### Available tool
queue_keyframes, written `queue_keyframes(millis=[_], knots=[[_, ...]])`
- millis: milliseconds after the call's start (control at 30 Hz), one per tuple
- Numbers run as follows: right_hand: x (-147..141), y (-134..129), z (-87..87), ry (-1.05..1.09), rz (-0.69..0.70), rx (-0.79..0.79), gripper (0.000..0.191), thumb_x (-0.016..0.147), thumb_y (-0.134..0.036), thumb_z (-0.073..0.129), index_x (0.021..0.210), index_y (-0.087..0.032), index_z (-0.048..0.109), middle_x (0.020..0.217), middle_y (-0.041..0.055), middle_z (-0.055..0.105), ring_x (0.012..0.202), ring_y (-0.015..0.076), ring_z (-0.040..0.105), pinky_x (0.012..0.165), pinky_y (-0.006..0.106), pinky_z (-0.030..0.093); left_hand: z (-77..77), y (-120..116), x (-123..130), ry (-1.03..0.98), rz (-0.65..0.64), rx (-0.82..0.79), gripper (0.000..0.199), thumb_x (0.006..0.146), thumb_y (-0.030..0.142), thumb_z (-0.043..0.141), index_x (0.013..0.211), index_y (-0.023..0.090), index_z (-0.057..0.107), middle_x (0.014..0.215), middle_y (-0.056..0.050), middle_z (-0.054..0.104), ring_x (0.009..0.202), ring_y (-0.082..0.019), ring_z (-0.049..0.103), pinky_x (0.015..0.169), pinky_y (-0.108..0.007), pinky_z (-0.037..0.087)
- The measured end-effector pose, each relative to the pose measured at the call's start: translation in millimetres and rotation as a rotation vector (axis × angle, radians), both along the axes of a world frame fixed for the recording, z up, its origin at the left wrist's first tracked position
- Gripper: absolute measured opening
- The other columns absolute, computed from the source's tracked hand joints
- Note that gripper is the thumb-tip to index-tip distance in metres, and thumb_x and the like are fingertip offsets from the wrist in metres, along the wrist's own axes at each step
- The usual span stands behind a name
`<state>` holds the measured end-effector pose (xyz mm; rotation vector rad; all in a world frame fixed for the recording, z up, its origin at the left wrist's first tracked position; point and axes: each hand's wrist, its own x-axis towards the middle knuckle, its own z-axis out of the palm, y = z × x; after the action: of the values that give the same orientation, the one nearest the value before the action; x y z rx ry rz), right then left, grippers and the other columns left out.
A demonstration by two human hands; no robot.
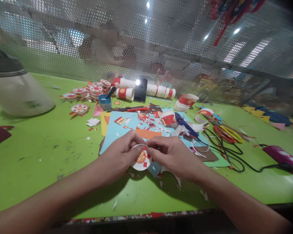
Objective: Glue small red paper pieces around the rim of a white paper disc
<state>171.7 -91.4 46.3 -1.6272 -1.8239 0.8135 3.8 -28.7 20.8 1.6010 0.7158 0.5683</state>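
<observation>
Near the front of the table, a round white paper-cup bottom (142, 166) carries a gold and red emblem and small red paper squares. My left hand (120, 152) grips its left side, thumb on top. At its upper right rim, my right hand (169, 153) pinches with thumb and forefinger; whether a small piece sits between those fingertips is hidden. Just beyond my hands lie an orange paper strip (148, 133) and red and white scraps on a light blue paper sheet (114, 138). A cut red and white cup (167, 118) stands beside a blue glue gun (187, 126).
Finished-looking decorated discs (79, 109) are piled at the back left, near a blue jar (104, 102). A phone (140, 90) leans against stacked paper cups (158, 90). Yellow-handled scissors (230, 134) and black cables lie right. A large kettle (17, 91) stands left. Perforated metal mesh (70, 48) borders the table.
</observation>
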Motion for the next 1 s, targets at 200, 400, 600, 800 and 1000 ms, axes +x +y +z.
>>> queue_keyframes(millis=[200, 400, 600, 800, 1000], knots=[[-2.4, -0.1, -3.7, 0.024, -0.042, -0.006, 0.019, 0.086, -0.017, 0.053, 0.085, -0.013, 0.071, 0.068, -0.0008, 0.061, 0.058, 0.0100, 0.045, 0.053, 0.023, 0.036, -0.4, -0.1, -1.6, 0.017, -0.018, 0.008, 0.014, 0.090, 0.033, 0.053, 0.087, 0.019, 0.053, 0.067, 0.003, 0.055, 0.056, -0.012, 0.050, 0.051, -0.024, 0.038], [-4.4, -0.6, -6.5, 0.033, -0.071, 0.014, 0.017, 0.086, -0.020, 0.055, 0.081, -0.014, 0.070, 0.065, -0.0018, 0.059, 0.057, 0.0101, 0.046, 0.052, 0.022, 0.036, 1.1, 0.2, -1.9, 0.039, -0.015, 0.006, 0.017, 0.089, 0.035, 0.053, 0.087, 0.019, 0.055, 0.068, 0.001, 0.058, 0.057, -0.013, 0.052, 0.053, -0.025, 0.040], [-5.5, -1.2, -3.9, 0.005, -0.086, 0.047, 0.016, 0.086, -0.016, 0.055, 0.080, -0.013, 0.070, 0.069, 0.0003, 0.064, 0.059, 0.0103, 0.049, 0.054, 0.022, 0.038, 5.6, -1.0, -3.7, 0.004, -0.036, -0.073, 0.015, 0.088, 0.034, 0.055, 0.088, 0.019, 0.056, 0.070, 0.002, 0.056, 0.059, -0.012, 0.050, 0.053, -0.024, 0.040], [-5.7, -1.4, -5.2, 0.030, -0.099, 0.057, 0.014, 0.086, -0.015, 0.056, 0.080, -0.013, 0.069, 0.067, -0.0004, 0.063, 0.058, 0.0098, 0.052, 0.054, 0.022, 0.039, 5.0, -0.2, -5.3, -0.009, -0.069, -0.089, 0.017, 0.088, 0.035, 0.055, 0.086, 0.018, 0.054, 0.069, 0.001, 0.057, 0.060, -0.013, 0.052, 0.056, -0.026, 0.041], [-5.4, -2.6, -8.2, 0.052, -0.101, 0.065, 0.014, 0.086, -0.018, 0.057, 0.079, -0.013, 0.069, 0.061, -0.0028, 0.059, 0.054, 0.0091, 0.049, 0.051, 0.021, 0.038, 5.0, -0.4, -3.9, -0.048, -0.087, -0.153, 0.016, 0.088, 0.034, 0.056, 0.087, 0.018, 0.053, 0.071, 0.000, 0.057, 0.059, -0.013, 0.052, 0.057, -0.028, 0.043]])
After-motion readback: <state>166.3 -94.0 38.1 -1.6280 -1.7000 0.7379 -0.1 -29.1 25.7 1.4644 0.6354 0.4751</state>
